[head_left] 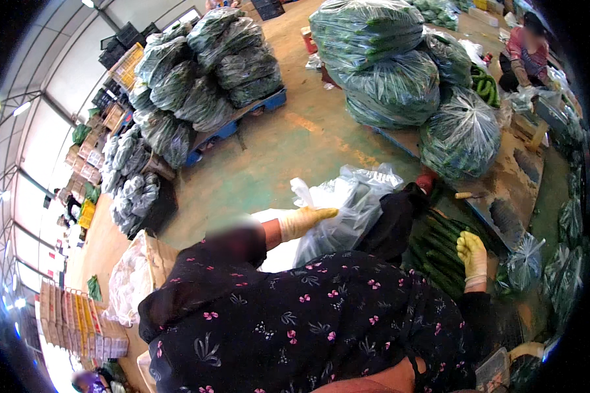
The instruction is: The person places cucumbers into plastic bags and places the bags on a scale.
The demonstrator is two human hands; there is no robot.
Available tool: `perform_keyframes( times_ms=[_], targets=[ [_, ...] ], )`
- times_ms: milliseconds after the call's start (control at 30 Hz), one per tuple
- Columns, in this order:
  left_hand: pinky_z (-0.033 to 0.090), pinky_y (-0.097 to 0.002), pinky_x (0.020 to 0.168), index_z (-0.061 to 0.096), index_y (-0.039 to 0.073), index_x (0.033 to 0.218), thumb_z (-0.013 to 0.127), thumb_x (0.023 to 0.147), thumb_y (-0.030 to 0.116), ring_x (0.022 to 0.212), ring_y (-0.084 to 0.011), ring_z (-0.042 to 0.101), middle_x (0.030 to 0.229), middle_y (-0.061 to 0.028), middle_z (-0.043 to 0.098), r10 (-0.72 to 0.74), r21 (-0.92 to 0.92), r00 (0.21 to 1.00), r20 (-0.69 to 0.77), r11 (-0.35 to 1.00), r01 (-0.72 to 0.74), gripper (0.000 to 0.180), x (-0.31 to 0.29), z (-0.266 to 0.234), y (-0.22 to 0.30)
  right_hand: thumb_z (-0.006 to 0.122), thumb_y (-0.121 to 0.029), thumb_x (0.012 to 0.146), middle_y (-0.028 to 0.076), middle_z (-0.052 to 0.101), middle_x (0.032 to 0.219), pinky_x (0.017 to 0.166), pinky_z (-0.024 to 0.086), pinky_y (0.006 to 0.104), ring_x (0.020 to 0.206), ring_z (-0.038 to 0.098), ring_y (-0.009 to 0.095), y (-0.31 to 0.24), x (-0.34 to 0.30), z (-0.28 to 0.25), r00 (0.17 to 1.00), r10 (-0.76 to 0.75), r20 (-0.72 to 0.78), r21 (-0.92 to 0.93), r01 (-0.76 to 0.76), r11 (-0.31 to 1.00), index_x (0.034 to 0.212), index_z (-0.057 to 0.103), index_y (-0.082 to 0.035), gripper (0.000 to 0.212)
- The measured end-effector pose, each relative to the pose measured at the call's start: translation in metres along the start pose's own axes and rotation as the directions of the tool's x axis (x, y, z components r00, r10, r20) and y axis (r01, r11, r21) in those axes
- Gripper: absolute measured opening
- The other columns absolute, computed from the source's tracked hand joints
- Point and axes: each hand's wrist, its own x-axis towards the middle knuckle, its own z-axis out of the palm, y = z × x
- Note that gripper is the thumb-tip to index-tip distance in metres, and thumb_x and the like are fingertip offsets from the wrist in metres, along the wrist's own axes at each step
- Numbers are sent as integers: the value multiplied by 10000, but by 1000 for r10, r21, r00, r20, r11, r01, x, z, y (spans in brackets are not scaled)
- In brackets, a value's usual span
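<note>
My left hand (303,222), in a pale yellow glove, lies with fingers stretched out against clear plastic bags (343,216) piled by my lap. The bags' loose edges rise around the hand. To the right, my gloved right hand (472,254) is curled closed just above the edge of a heap of dark green cucumbers (437,252). Whatever its fingers may hold is hidden. Dark cloth (392,221) covers my leg between the bags and the cucumbers.
Big clear bags of green produce (390,78) are stacked ahead on a low platform, where a wooden-handled tool (467,195) lies. More filled bags (206,72) stand on a blue pallet (265,103) at far left. Another person (528,56) sits at far right. Crates (78,321) stand lower left.
</note>
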Motion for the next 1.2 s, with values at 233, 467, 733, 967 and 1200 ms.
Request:
perform_keyframes(
  times_ms=[233,467,733,967,1200],
  targets=[
    [508,-288,775,635,49,1135,549,965,279,902,-138,616,1073,-75,667,-577,-60,805,-135,816,575,299,-100,-43,-32,591,-255,935,-17,640,876,629,449,227,710,567,76,1,2,-17,1000,-14,14,53,13,999,1094,634,-91,232],
    [504,-291,734,639,57,1101,541,958,292,861,-142,613,1014,-65,653,-681,7,716,-154,723,690,292,-156,-43,-64,595,-258,931,-6,652,915,653,461,214,738,580,73,-3,15,-15,999,27,44,58,-29,998,1136,616,-92,265],
    [499,-294,686,644,67,1061,532,949,307,813,-146,609,947,-54,638,-680,82,713,-170,711,698,288,-171,-59,-115,616,-293,923,-3,660,920,622,471,229,736,598,90,19,46,-25,993,85,81,13,-87,996,1176,606,-87,327],
    [494,-296,644,647,75,1027,524,942,321,772,-150,606,889,-45,624,-659,287,740,-135,689,666,288,-126,-87,-175,629,-283,906,8,661,905,622,466,243,745,599,99,19,26,-33,995,97,-23,-14,-98,995,1157,610,-99,312],
    [490,-299,602,651,84,992,516,935,334,730,-153,603,830,-35,611,-600,682,799,-49,564,465,290,-39,-108,-244,613,-231,909,17,660,887,579,464,248,713,601,113,23,19,-35,992,112,-51,-15,-113,994,1142,604,-71,283]
  ],
)
